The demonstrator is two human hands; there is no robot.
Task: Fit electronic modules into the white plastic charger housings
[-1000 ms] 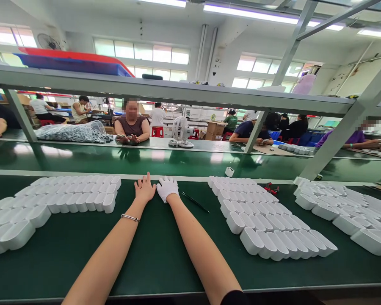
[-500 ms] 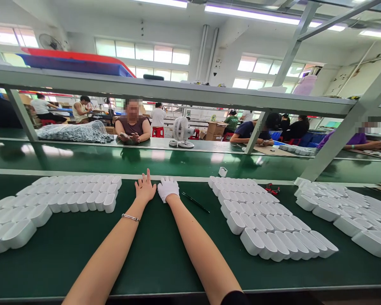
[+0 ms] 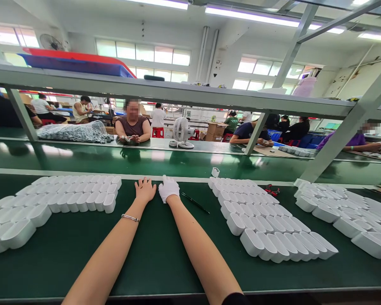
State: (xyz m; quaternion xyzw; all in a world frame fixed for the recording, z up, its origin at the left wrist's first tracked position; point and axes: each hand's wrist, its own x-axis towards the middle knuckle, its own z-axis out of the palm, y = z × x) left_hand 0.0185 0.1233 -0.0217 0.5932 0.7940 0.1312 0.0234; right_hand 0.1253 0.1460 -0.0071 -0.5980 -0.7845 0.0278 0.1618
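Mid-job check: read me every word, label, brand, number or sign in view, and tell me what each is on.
No text can be read anywhere in this view.
White oval tubs: no lettering visible.
White glove on the right hand: no lettering visible.
Slim black tool: too small to read any marking.
Cardboard boxes, desk fan, green shirt: any print is too small or blurred.

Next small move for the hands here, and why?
Probably reach the gloved right hand toward the small white part on the far green belt: that hand is nearer, neither it nor the bare left hand visibly holds anything, and the part has drifted leftward toward them across the frames.
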